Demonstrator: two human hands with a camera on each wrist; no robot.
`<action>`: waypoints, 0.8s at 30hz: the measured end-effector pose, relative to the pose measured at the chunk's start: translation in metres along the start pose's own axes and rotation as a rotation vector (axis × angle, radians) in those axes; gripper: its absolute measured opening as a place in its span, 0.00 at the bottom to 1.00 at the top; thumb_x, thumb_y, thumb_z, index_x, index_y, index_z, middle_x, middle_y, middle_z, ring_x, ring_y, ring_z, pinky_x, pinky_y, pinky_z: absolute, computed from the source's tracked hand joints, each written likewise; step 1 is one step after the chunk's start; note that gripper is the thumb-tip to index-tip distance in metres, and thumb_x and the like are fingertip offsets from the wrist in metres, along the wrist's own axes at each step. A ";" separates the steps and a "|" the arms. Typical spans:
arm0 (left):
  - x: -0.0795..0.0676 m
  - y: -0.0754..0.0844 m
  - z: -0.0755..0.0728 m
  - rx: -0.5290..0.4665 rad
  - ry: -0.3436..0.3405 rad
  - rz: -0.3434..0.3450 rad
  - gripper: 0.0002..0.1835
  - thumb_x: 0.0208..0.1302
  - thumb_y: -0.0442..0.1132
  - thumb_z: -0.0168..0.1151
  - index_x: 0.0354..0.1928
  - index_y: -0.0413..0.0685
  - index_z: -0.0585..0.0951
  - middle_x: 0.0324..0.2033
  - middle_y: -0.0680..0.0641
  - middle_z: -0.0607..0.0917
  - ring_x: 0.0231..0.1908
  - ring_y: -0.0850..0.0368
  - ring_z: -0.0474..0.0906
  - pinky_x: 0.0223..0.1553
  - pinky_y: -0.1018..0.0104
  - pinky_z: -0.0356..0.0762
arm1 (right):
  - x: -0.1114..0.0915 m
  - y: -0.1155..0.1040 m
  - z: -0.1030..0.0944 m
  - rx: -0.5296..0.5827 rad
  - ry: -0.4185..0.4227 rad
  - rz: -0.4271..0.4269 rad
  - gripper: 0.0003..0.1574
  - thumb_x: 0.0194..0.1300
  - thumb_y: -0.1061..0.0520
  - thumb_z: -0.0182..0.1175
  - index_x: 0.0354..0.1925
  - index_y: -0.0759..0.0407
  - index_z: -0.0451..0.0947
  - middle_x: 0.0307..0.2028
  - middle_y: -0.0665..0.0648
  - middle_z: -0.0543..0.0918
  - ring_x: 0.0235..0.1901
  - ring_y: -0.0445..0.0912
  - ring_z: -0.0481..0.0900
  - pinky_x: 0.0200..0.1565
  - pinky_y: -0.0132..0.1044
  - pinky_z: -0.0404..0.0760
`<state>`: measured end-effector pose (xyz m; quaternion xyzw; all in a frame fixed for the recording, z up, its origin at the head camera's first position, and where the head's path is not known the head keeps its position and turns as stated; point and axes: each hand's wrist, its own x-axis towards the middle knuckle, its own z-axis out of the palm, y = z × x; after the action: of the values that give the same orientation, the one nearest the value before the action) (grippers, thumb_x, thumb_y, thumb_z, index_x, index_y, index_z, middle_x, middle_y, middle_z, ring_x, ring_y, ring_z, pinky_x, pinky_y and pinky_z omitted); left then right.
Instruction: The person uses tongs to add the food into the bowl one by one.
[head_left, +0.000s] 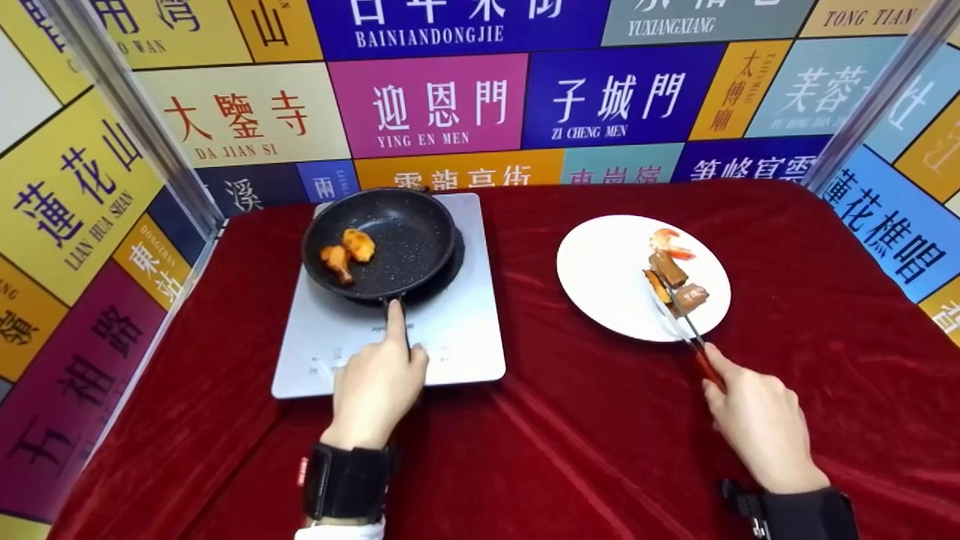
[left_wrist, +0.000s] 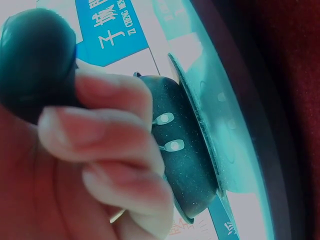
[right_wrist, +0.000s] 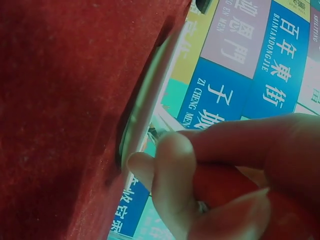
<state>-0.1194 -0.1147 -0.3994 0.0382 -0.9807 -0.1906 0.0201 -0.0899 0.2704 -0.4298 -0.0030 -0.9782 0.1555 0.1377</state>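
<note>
Desk (head_left: 570,457) under wrinkled dark red cloth. Behind it and at both sides, colored wall panels (head_left: 427,105) with Chinese lettering; slanted metal posts (head_left: 142,112) left and right. Silver cooktop (head_left: 469,352) on the desk's left half, its back part covered by the pan. White plate (head_left: 600,281) to the right, well apart from the cooktop. Left wrist view partly blocked by the fingers and handle end.

Both hands gripping. Left hand (head_left: 381,386) curled round the pan handle, index finger straight along it toward the pan. Right hand (head_left: 761,424) holds red-handled tongs (head_left: 710,369), metal arms angled forward over the plate's near rim to the food. Can't tell if the tips pinch a piece. Black straps (head_left: 349,484) on both wrists.

Frying pan (head_left: 409,236): black, speckled, over the cooktop's rear; can't tell if its base touches. Inside, left half: browned drumstick (head_left: 336,262) beside an orange-brown piece (head_left: 358,245). Plate's right half: pink-white shrimp (head_left: 670,241), brown chunks (head_left: 691,298), an orange piece, bunched together.
</note>
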 end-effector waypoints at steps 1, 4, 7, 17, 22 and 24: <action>0.000 0.000 0.000 -0.001 -0.001 0.001 0.35 0.62 0.50 0.44 0.69 0.49 0.49 0.14 0.47 0.74 0.14 0.52 0.68 0.17 0.58 0.63 | 0.000 0.000 -0.001 0.009 -0.009 0.001 0.29 0.57 0.59 0.57 0.58 0.57 0.69 0.13 0.51 0.75 0.11 0.43 0.72 0.18 0.49 0.68; 0.000 0.000 0.000 -0.001 -0.002 0.005 0.35 0.62 0.50 0.44 0.69 0.49 0.49 0.13 0.48 0.72 0.13 0.53 0.67 0.16 0.58 0.63 | -0.001 0.002 -0.001 0.046 -0.044 0.001 0.30 0.59 0.58 0.56 0.60 0.58 0.66 0.09 0.45 0.73 0.09 0.35 0.71 0.27 0.53 0.70; 0.000 0.000 0.000 0.000 -0.001 0.005 0.35 0.62 0.50 0.44 0.69 0.49 0.49 0.12 0.48 0.71 0.13 0.53 0.67 0.16 0.58 0.63 | 0.000 0.006 -0.001 0.132 -0.117 0.027 0.30 0.62 0.55 0.54 0.62 0.56 0.63 0.15 0.48 0.79 0.10 0.36 0.73 0.25 0.49 0.73; 0.000 0.000 0.000 0.008 0.007 0.005 0.35 0.61 0.50 0.44 0.69 0.49 0.50 0.13 0.47 0.73 0.13 0.52 0.68 0.15 0.58 0.62 | 0.004 0.021 0.006 0.585 -0.331 0.200 0.36 0.63 0.43 0.50 0.66 0.51 0.56 0.33 0.63 0.81 0.15 0.52 0.77 0.15 0.43 0.74; 0.000 0.000 0.000 0.000 -0.004 0.001 0.35 0.62 0.50 0.43 0.69 0.49 0.49 0.13 0.47 0.73 0.13 0.52 0.67 0.15 0.58 0.62 | 0.007 0.028 0.011 0.792 -0.371 0.254 0.37 0.63 0.45 0.50 0.67 0.55 0.54 0.35 0.68 0.80 0.15 0.50 0.76 0.13 0.42 0.72; -0.001 0.000 0.000 0.000 -0.010 -0.002 0.35 0.62 0.50 0.43 0.69 0.49 0.49 0.13 0.47 0.73 0.13 0.52 0.67 0.16 0.58 0.63 | 0.007 0.029 0.014 0.856 -0.376 0.260 0.37 0.64 0.46 0.50 0.67 0.56 0.54 0.36 0.68 0.80 0.14 0.48 0.75 0.11 0.40 0.71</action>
<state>-0.1184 -0.1143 -0.3997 0.0383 -0.9807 -0.1910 0.0149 -0.1018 0.2942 -0.4496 -0.0402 -0.8259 0.5577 -0.0729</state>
